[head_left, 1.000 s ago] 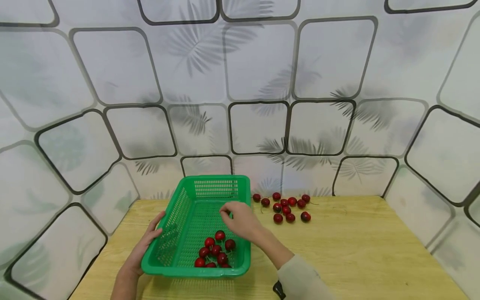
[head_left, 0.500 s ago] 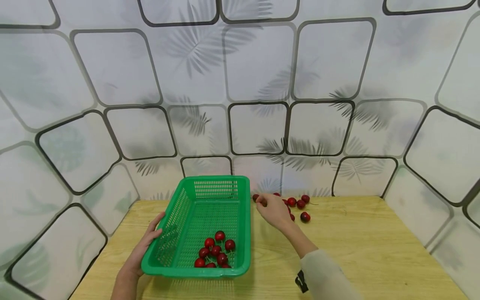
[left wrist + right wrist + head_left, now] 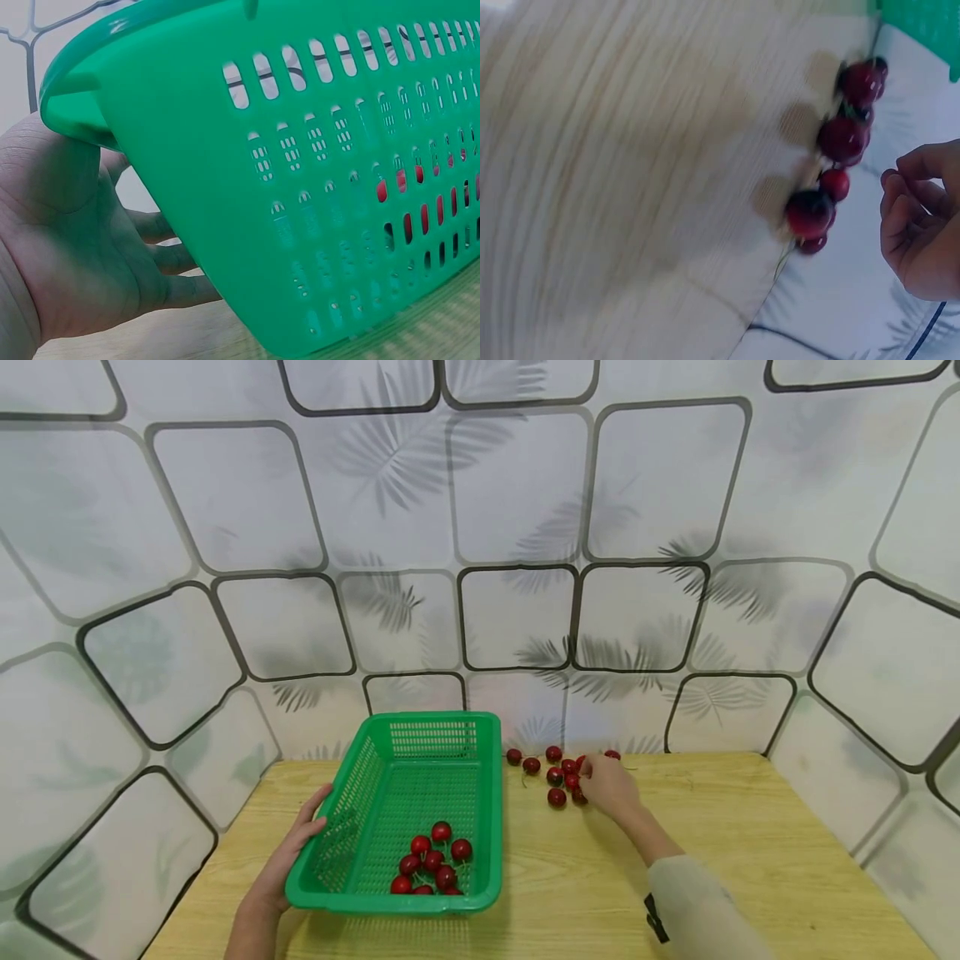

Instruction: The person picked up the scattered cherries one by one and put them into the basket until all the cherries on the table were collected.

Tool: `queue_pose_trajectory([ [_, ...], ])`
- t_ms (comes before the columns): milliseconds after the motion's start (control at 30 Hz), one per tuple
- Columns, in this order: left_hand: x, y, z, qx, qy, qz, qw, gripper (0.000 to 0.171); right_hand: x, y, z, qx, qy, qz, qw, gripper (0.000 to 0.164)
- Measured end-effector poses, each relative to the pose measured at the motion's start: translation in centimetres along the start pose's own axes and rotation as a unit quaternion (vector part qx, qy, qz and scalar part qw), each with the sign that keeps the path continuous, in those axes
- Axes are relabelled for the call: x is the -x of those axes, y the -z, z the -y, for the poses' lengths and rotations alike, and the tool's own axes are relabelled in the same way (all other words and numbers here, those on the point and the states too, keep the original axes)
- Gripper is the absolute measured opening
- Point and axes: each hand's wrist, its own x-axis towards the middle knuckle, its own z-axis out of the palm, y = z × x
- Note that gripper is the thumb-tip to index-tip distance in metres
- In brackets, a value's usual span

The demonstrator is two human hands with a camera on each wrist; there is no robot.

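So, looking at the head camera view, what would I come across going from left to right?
Left hand, green basket, the leftmost cherry outside the basket, right hand, pale sleeve.

On table [image 3: 712, 860]: basket [image 3: 492, 818], your left hand [image 3: 288, 852] at its left side. Basket, near end: cherries [image 3: 433, 861]. Right of basket: loose cherries [image 3: 555, 776], your right hand [image 3: 611, 787] beside them. Behind: wall [image 3: 517, 618].

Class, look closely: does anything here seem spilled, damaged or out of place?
Nothing stands out. The green basket looks whole; some cherries lie inside it, and others lie loosely grouped on the table to its right, with none visibly crushed.
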Motion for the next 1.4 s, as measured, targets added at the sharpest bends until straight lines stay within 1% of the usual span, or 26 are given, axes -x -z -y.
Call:
queue_pose_trajectory([
  [67,0.0,0.0,0.0,0.0,0.001,-0.003,1.0,0.06,0.0,0.7,-1.2,0.023,-0.002,0.006,1.0,0.01],
  [167,0.0,0.1,0.0,0.001,0.0,-0.005,1.0,0.06,0.0,1.8,-3.3,0.035,-0.015,0.015,0.999,0.012],
  [333,-0.1,0.1,0.0,0.005,0.001,-0.002,1.0,0.06,-0.1,3.0,-6.6,0.03,-0.05,0.035,0.998,0.036],
  [400,-0.1,0.0,0.1,0.006,0.003,-0.004,1.0,0.061,-0.2,3.2,-7.5,0.035,-0.052,0.044,0.997,0.042],
  [467,-0.1,0.0,0.1,0.006,0.003,-0.008,0.9999,0.06,-0.4,3.1,-8.1,0.038,-0.048,0.059,0.996,0.044],
  [600,-0.1,0.0,0.2,0.005,0.005,-0.012,0.9999,0.059,-0.6,2.3,-8.8,0.055,-0.015,0.09,0.994,0.05],
  [733,-0.1,0.1,0.3,0.006,0.005,-0.007,0.9999,0.059,-0.8,1.5,-8.9,0.067,0.006,0.099,0.993,0.059],
  [833,-0.1,0.1,0.2,0.003,0.004,0.001,1.0,0.06,-1.0,1.3,-8.8,0.077,0.007,0.102,0.992,0.057],
  [967,-0.1,0.2,0.2,0.002,0.006,-0.001,1.0,0.06,-0.7,1.2,-8.7,0.086,0.005,0.121,0.989,0.05],
  [1067,-0.1,0.2,0.3,0.004,0.005,-0.007,1.0,0.06,-0.2,1.1,-8.8,0.088,0.003,0.123,0.988,0.048],
  [1167,-0.2,0.1,0.2,0.006,0.002,-0.006,1.0,0.06,0.2,1.1,-9.1,0.089,0.009,0.105,0.99,0.045],
  [1300,-0.1,0.2,0.2,0.008,-0.001,-0.003,1.0,0.059,0.5,1.1,-9.3,0.085,0.026,0.075,0.993,0.037],
  [1400,-0.1,0.2,0.2,0.008,-0.004,0.002,1.0,0.057,0.8,1.1,-9.4,0.068,0.021,0.057,0.996,0.033],
])
